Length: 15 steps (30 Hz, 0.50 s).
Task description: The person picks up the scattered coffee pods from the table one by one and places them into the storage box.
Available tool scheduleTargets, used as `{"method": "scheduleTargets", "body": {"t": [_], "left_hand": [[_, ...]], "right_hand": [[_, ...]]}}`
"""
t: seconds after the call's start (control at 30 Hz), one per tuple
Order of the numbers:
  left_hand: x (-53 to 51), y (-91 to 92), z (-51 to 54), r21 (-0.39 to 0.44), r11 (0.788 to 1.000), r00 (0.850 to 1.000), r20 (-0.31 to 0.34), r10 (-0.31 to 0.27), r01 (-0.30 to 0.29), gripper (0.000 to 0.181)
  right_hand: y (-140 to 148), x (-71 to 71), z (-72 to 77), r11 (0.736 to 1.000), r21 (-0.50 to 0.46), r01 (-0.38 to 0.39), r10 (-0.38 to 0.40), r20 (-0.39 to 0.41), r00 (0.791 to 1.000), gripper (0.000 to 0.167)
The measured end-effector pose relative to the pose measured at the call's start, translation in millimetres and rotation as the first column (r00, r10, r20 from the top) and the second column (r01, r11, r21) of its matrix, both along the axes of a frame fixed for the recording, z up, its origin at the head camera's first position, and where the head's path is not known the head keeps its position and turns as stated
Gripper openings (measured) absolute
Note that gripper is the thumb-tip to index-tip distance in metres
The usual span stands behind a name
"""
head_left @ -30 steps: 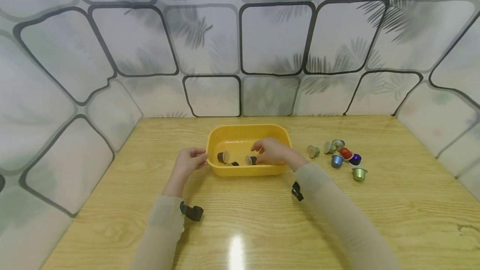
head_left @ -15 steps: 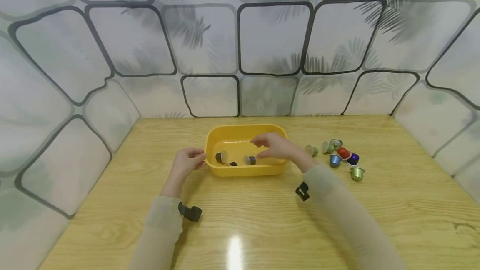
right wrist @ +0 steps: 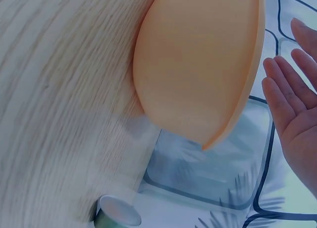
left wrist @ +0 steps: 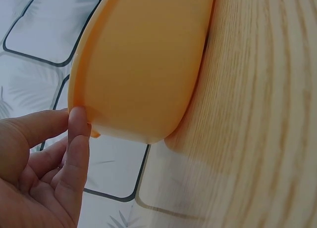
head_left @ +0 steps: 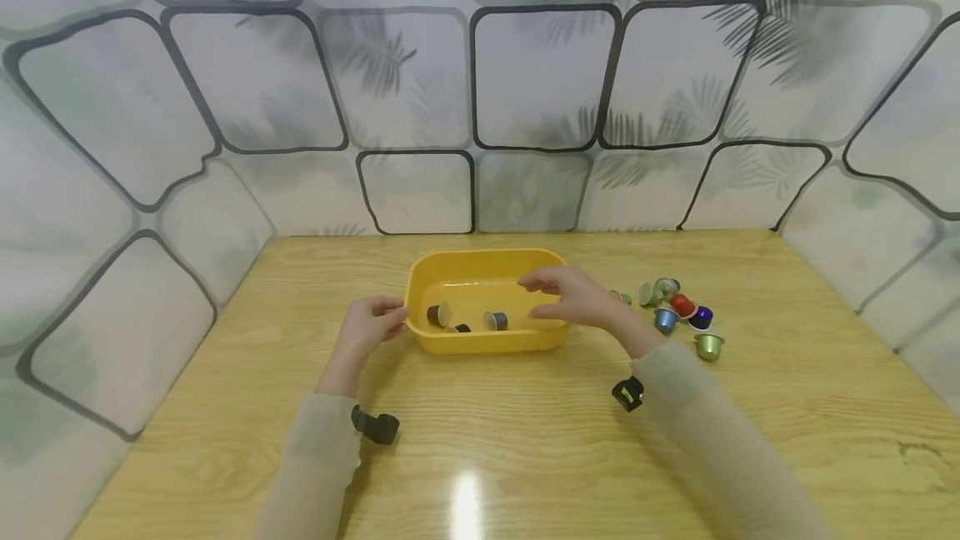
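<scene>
A yellow plastic tub point(head_left: 491, 343) stands on the wooden table. My left hand point(head_left: 365, 327) pinches its left rim; thumb and fingers point(left wrist: 74, 154) meet at that rim in the left wrist view. Inside lie a black coffee capsule point(head_left: 435, 315), a dark blue coffee capsule point(head_left: 497, 321) and another dark one point(head_left: 461, 328), partly hidden by the front wall. Over the tub's right end hovers my right hand point(head_left: 573, 298), fingers extended, thumb apart, holding nothing. The right wrist view shows those loose fingers point(right wrist: 287, 87) beside the rim.
Right of the tub lie several coffee capsules: a red one point(head_left: 682, 305), a light blue one point(head_left: 665, 321), a dark blue one point(head_left: 701, 317), a green one point(head_left: 708, 346) and paler ones behind. One pale green capsule point(right wrist: 118, 212) is partly hidden by my right hand in the head view.
My right hand has risen from the capsules in the tub and shifted right, its fingers spreading. The left hand stays at the rim. The head view has turned slightly.
</scene>
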<state>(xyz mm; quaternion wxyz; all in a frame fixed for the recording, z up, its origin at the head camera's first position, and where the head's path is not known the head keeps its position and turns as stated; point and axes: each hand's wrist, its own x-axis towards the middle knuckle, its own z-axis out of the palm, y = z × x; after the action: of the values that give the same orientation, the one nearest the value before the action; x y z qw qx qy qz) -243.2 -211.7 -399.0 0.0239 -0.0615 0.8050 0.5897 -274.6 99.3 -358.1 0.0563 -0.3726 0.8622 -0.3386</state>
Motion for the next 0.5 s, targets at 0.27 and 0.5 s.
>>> {"method": "scheduleTargets", "body": {"t": [0.27,0.5], "left_hand": [[2.5,1.4,2.5,-0.003,1.000,1.000,0.014,0.002,-0.002,0.031],[1.1,0.2,2.8,-0.006,1.000,1.000,0.012,-0.013,0.013,0.032]], "right_hand": [[21,7.5,0.8,0.999,0.016,0.032,-0.031,-0.060,0.998,0.041],[45,12.5,4.0,0.998,0.012,0.064,-0.063,-0.077,0.995,0.039]]}}
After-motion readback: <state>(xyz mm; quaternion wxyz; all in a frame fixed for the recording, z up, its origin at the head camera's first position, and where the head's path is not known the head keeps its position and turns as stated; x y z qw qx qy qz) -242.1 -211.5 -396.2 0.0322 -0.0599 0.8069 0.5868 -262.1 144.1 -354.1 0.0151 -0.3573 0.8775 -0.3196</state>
